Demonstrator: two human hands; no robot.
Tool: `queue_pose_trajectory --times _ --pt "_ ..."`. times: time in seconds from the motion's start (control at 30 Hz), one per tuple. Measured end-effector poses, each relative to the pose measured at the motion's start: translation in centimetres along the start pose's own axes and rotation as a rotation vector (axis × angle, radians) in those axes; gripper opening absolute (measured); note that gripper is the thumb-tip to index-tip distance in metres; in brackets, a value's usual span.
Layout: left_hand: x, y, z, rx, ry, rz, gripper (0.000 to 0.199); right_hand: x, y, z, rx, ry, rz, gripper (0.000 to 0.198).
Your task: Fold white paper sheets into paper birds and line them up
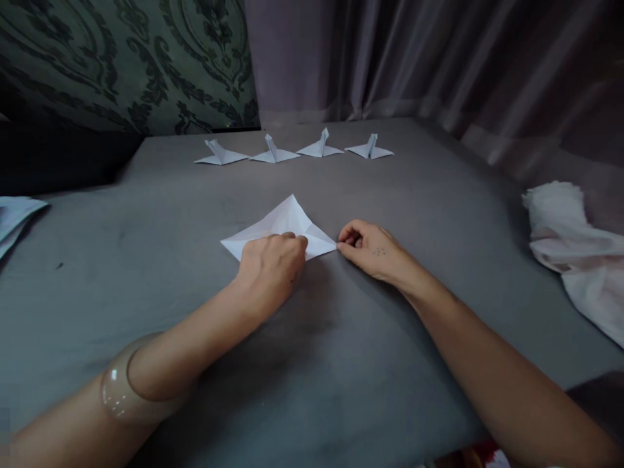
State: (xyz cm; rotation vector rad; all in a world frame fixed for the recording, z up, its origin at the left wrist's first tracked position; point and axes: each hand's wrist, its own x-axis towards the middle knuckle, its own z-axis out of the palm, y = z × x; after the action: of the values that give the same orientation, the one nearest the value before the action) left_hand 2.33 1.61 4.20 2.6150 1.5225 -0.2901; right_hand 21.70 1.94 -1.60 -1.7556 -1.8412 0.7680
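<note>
A white sheet of paper (pixel 273 224) with crease lines lies on the grey surface, turned so one corner points away from me. My left hand (pixel 273 263) is closed over its near middle and hides the near corner; the fingertips are curled out of sight against the paper. My right hand (pixel 373 250) pinches the paper's right corner between thumb and forefinger. A clear bangle (pixel 119 390) circles my left forearm.
Several folded white paper figures (pixel 322 146) stand in a row along the far side of the grey surface (pixel 414 195). More white paper (pixel 17 218) is at the left edge. A crumpled pale cloth (pixel 575 234) lies at the right. Curtains (pixel 302 58) hang behind.
</note>
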Motion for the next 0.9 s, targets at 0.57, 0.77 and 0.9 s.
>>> queue_pose_trajectory --times 0.57,0.77,0.9 --pt "0.0 0.0 0.3 -0.032 0.024 -0.012 0.027 -1.5 -3.0 1.3 0.171 0.008 -0.411 0.019" --pt "0.4 -4.1 -0.1 -0.290 -0.084 0.148 0.028 -1.7 -2.1 1.5 0.077 -0.015 -0.511 0.030" --pt "0.3 -6.6 -0.7 -0.368 -0.119 0.255 0.016 -2.1 -1.8 1.5 -0.005 -0.032 -0.575 0.036"
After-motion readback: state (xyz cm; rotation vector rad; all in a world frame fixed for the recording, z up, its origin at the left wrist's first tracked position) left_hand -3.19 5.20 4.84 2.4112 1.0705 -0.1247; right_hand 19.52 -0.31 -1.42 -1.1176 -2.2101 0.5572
